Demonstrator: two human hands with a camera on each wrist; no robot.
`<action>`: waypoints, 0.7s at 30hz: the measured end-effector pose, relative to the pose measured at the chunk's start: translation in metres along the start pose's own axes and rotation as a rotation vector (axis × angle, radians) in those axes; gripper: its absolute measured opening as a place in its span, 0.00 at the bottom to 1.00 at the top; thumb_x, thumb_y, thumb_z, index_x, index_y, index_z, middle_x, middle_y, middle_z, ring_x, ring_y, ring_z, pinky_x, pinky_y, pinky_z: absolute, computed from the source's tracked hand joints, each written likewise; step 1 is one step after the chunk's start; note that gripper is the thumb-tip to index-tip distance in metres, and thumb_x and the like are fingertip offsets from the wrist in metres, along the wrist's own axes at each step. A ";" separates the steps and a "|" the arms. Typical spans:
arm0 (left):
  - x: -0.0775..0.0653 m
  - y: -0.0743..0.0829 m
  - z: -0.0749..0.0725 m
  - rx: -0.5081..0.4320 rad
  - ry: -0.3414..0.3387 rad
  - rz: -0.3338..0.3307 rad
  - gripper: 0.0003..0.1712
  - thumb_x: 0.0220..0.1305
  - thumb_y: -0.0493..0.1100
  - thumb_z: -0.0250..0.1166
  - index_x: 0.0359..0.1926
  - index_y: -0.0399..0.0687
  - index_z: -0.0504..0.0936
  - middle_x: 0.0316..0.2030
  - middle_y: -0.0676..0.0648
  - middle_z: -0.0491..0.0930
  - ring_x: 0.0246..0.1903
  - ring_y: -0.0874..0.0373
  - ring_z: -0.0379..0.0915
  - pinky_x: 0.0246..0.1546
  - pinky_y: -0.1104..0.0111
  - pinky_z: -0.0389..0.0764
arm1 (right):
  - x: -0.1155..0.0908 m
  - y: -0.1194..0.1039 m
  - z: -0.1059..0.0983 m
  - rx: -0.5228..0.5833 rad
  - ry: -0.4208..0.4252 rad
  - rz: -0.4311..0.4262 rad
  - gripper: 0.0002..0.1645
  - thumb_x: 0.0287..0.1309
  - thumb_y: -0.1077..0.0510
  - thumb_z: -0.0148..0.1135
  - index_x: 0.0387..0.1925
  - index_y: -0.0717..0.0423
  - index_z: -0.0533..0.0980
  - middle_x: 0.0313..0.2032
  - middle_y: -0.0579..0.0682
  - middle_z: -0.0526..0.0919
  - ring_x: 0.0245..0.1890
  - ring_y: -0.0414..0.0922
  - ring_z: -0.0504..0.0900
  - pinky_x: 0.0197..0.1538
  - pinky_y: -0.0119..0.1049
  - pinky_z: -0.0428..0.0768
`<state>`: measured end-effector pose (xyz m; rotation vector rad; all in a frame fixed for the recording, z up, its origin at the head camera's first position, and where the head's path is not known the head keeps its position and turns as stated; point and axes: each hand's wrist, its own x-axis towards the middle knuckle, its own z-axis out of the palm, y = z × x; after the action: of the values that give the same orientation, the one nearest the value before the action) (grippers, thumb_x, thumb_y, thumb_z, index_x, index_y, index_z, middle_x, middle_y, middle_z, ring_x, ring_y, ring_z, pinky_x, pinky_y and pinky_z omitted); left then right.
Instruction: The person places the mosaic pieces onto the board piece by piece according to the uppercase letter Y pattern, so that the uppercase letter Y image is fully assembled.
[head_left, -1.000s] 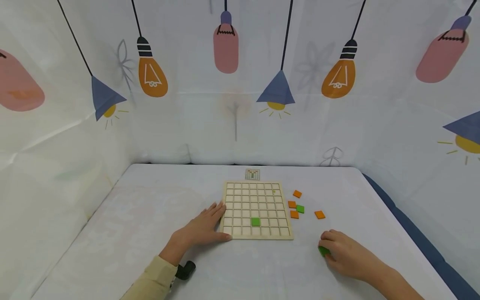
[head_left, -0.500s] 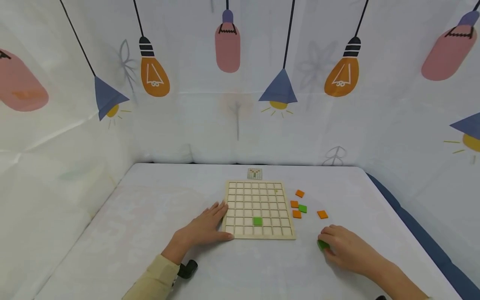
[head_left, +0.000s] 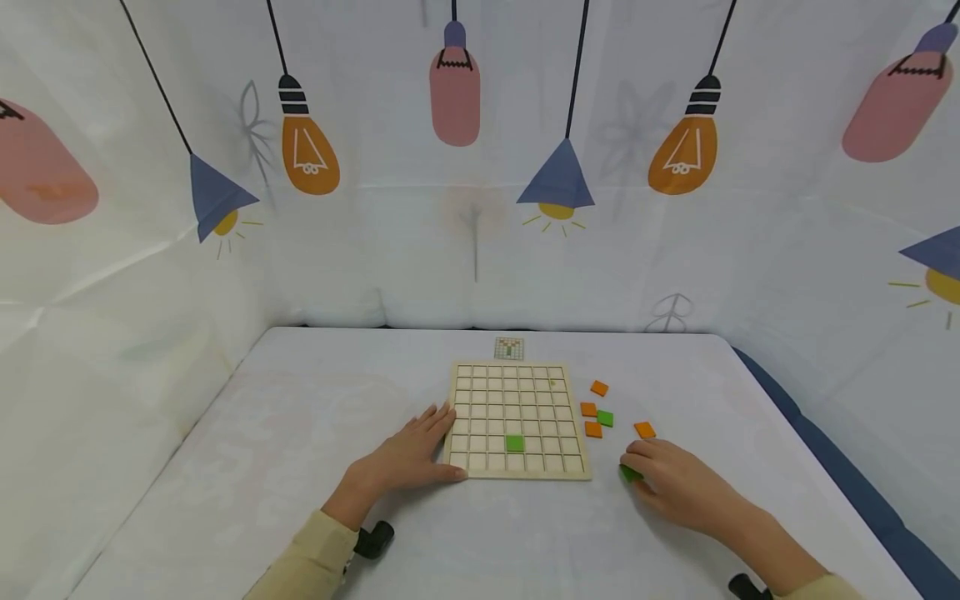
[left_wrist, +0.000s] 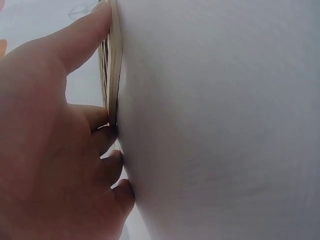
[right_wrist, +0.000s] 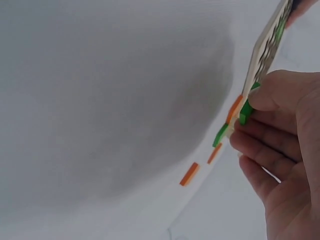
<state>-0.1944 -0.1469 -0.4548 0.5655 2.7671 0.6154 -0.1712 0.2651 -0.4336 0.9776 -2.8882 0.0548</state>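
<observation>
Brd (head_left: 489, 398) w/ 1 tile (head_left: 514, 443) on, card (head_left: 509, 348) behind, loose tiles (head_left: 593, 430) R.

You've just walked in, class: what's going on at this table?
A person's left hand rests against a wooden grid board, while the right hand pinches a green tile off to the board's right. A second green tile sits on the board. Four orange tiles and a third green tile lie beside it. A small card lies beyond.

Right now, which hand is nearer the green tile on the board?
Left. The left hand is left of the green tile, touching the board; the right hand is farther, right of the board.
</observation>
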 end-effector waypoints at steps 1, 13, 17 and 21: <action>0.000 0.000 0.000 0.000 0.000 -0.002 0.57 0.60 0.71 0.62 0.79 0.46 0.50 0.79 0.46 0.47 0.80 0.46 0.38 0.78 0.48 0.50 | 0.002 -0.001 0.000 -0.001 0.000 -0.004 0.13 0.52 0.57 0.73 0.42 0.49 0.84 0.40 0.40 0.82 0.41 0.38 0.79 0.47 0.37 0.85; -0.001 0.000 0.000 0.001 -0.006 0.006 0.58 0.61 0.71 0.61 0.79 0.45 0.50 0.79 0.45 0.46 0.79 0.45 0.38 0.78 0.48 0.49 | 0.021 -0.009 0.007 0.003 0.036 -0.037 0.11 0.53 0.59 0.72 0.40 0.50 0.83 0.39 0.41 0.82 0.41 0.39 0.80 0.48 0.36 0.85; -0.001 0.002 -0.002 0.004 -0.004 0.011 0.57 0.62 0.70 0.62 0.79 0.44 0.50 0.79 0.44 0.46 0.79 0.44 0.38 0.78 0.47 0.49 | 0.027 -0.013 0.008 0.007 0.055 -0.041 0.12 0.53 0.60 0.72 0.41 0.51 0.84 0.39 0.41 0.82 0.41 0.38 0.79 0.47 0.36 0.84; -0.001 0.002 -0.001 0.000 -0.007 0.013 0.57 0.62 0.69 0.62 0.79 0.44 0.50 0.79 0.44 0.45 0.79 0.44 0.38 0.78 0.47 0.49 | 0.032 -0.015 0.010 0.018 0.062 -0.031 0.14 0.54 0.60 0.71 0.44 0.53 0.84 0.41 0.43 0.84 0.43 0.40 0.80 0.48 0.37 0.84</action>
<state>-0.1932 -0.1463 -0.4532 0.5849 2.7588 0.6152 -0.1880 0.2328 -0.4406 1.0048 -2.8207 0.1071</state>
